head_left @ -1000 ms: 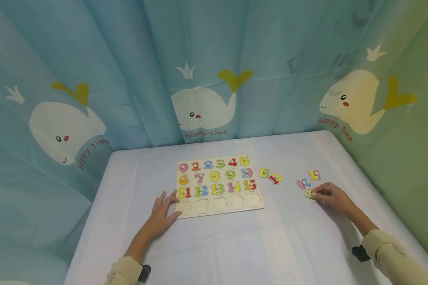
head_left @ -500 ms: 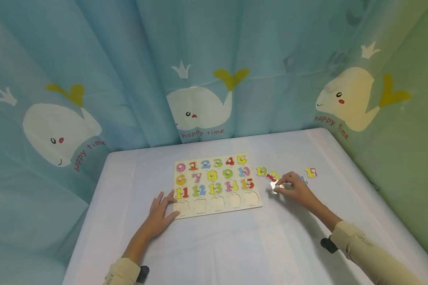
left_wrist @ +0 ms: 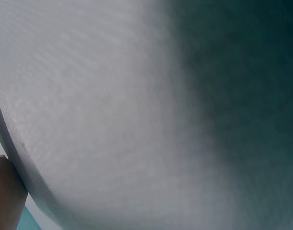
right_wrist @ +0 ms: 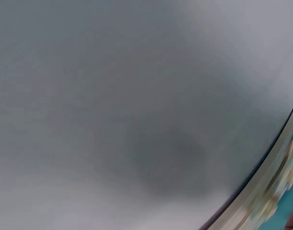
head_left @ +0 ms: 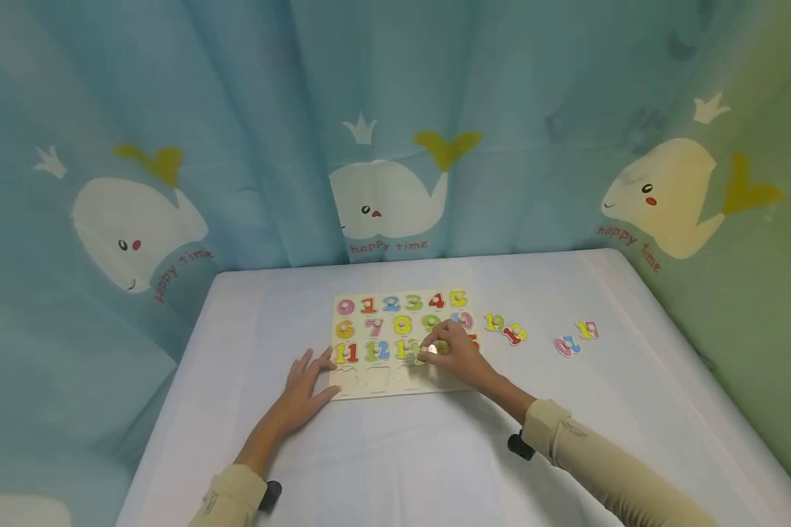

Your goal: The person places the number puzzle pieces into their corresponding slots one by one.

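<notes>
A wooden number puzzle board (head_left: 362,390) lies on the table, its upper three rows filled with coloured numerals and hollow outlines showing along the bottom row. My left hand (head_left: 301,391) rests at the board's left edge, fingers spread and thumb at the lower corner. Over the right half of the board, my right hand (head_left: 460,356) pinches a small puzzle piece (head_left: 430,351) between thumb and fingers; its number is unreadable. That hand hides some numerals and the lower-right outlines. In the left wrist view a bit of the left hand (left_wrist: 6,191) shows at the edge.
Right of the board lie the 19 piece (head_left: 494,322) and the 18 piece (head_left: 515,334), close together. Farther right are the 17 piece (head_left: 587,330) and a pink-and-blue 20 piece (head_left: 567,346). A whale-print curtain (head_left: 257,146) hangs behind the white-covered table (head_left: 395,461).
My right hand has picked up the piece from the far right group and carried it left, past the 18 and 19, over the board. The left hand stays at the board's edge.
</notes>
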Available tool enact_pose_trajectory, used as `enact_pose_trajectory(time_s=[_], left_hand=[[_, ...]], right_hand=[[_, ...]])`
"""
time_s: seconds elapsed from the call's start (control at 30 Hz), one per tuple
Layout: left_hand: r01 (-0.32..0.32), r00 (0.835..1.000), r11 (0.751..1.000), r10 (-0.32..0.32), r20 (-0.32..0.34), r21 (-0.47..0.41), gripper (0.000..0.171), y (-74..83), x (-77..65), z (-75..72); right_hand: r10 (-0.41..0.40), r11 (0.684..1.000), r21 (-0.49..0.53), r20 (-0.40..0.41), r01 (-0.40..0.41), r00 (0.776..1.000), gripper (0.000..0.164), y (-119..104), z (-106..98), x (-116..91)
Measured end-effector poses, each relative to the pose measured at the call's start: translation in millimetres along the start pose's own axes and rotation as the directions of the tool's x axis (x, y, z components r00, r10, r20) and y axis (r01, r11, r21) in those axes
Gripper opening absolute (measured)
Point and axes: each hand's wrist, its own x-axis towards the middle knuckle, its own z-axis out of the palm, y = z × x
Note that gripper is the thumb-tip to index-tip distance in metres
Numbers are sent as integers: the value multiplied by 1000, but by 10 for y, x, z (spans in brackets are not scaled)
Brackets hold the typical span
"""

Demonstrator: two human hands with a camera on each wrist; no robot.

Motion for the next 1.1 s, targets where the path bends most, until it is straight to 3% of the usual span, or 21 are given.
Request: enact_pose_trajectory(time_s=[0.23,0.6,0.9,1.1], left_hand=[[-21,1000,1000,21,6,-9,33,6,18,2],[-29,1000,1000,29,-8,8,32,16,14,-19],[-51,999,999,51,-7,-3,31,-5,7,-42],[-53,999,998,53,7,17,32,-13,17,-45]], right_hand=[[-25,1000,3,41,25,999,11,-147,430,149],[-11,1000,-5,77,11,997,13,-253,775,239],[-36,984,-177,-2,35,999,17,-392,1094,272],[32,969,-246,8,-29,999,18,-513,1238,239]])
